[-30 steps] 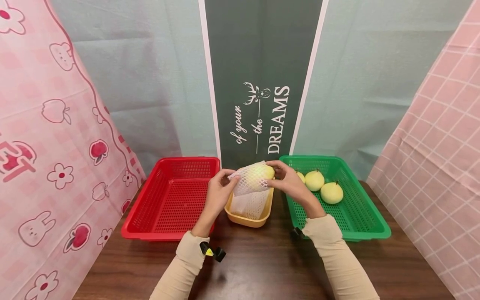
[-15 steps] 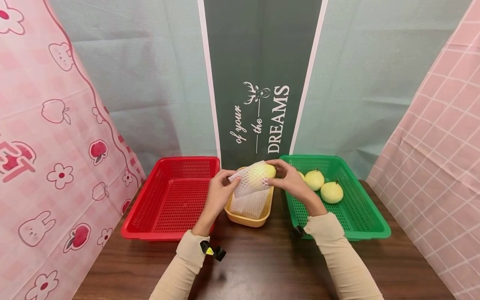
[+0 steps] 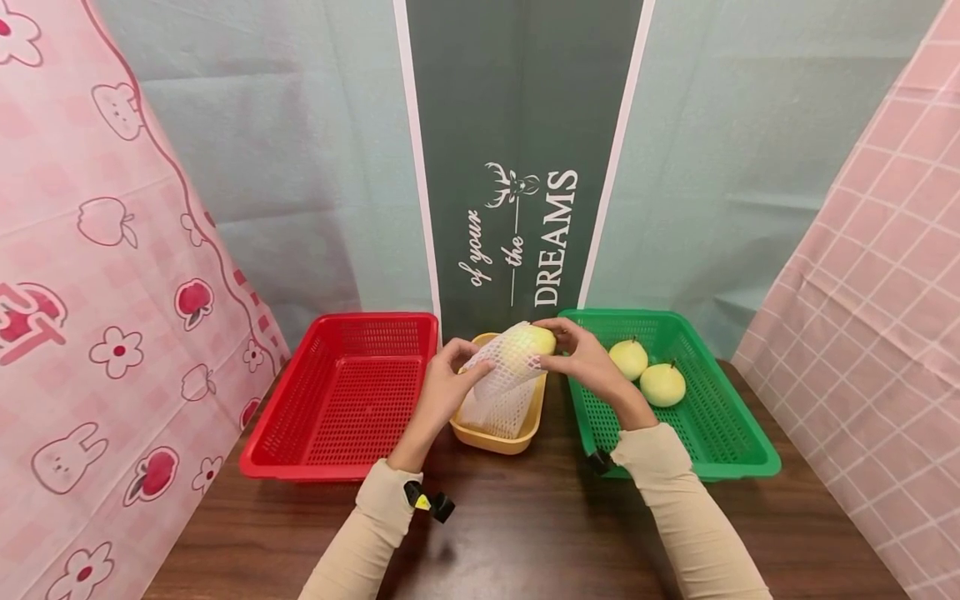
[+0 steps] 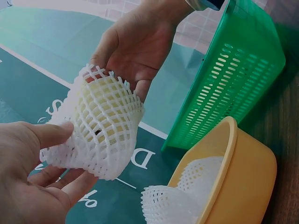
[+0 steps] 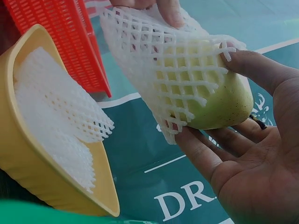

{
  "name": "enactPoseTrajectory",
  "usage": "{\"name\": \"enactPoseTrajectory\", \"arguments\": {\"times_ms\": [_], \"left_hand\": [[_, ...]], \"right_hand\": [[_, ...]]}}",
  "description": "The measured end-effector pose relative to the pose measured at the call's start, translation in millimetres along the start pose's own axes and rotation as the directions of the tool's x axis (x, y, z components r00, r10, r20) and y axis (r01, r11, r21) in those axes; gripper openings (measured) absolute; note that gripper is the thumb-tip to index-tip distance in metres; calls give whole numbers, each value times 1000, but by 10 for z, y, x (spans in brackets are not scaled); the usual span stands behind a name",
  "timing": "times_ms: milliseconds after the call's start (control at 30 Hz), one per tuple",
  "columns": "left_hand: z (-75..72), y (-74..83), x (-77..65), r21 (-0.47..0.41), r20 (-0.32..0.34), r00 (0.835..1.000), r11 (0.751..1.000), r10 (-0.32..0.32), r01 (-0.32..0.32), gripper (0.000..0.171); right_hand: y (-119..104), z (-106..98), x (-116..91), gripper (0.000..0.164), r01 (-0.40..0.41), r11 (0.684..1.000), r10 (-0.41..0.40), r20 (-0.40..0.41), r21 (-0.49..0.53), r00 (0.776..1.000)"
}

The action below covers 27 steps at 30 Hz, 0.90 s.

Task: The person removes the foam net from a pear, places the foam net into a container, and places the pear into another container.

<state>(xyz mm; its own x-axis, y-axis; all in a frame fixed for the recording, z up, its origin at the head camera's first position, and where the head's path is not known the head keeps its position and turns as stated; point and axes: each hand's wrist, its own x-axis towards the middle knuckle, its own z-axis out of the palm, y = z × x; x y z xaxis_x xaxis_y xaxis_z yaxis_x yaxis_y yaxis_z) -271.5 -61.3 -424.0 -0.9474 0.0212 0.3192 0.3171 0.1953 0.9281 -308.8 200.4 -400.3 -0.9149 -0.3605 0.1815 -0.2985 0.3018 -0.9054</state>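
Above the small yellow basket, a yellow-green pear (image 3: 540, 339) sits partly inside a white foam net sleeve (image 3: 504, 367). My left hand (image 3: 447, 385) pinches the net's loose end, thumb (image 4: 53, 134) on one side and fingers on the other. From the right, my right hand (image 3: 588, 364) grips the pear at the sleeve's mouth, its thumb by the net's edge. In the right wrist view the pear's bare end (image 5: 229, 109) pokes out of the mesh toward the right palm. The mesh covers the rest, with the pear showing through.
More foam nets (image 5: 56, 102) lie in the yellow basket (image 3: 497, 442). A red basket (image 3: 258, 454) stands on the left. On the right, the green basket (image 3: 738, 433) holds pears (image 3: 663, 385). All stand on a brown wooden table (image 3: 517, 533) before a printed cloth.
My left hand has shifted a little to the right, toward the pear, bunching the net's loose end. My right hand still grips the pear and has barely moved.
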Motion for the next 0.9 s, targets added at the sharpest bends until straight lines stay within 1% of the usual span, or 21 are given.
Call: {"name": "enactPoseTrajectory", "arguments": {"times_ms": [100,233,333,467,700,900], "left_hand": [[-4,-4,10,30,-10,1000,1000,2,-2,26],[-7,2,23,102,-25,1000,995,-7,10,28],[-11,9,32,140,-31,999,990,-5,9,27],[-13,5,50,138,-35,999,990,-14,19,24],[-5,-13,63,143,-33,998,988,-48,53,20],[-1,-5,75,154,-35,998,987,-45,50,20]], "right_hand": [[17,-12,2,57,-6,1000,6,1,0,1000],[54,-43,18,59,-24,1000,24,-5,-15,1000],[64,-78,27,62,-36,999,35,-18,-30,999],[59,-123,34,64,-50,998,49,-28,-40,998],[88,-179,46,65,-67,996,65,-35,-57,997],[97,-224,42,66,-75,993,70,-55,-86,996]]}}
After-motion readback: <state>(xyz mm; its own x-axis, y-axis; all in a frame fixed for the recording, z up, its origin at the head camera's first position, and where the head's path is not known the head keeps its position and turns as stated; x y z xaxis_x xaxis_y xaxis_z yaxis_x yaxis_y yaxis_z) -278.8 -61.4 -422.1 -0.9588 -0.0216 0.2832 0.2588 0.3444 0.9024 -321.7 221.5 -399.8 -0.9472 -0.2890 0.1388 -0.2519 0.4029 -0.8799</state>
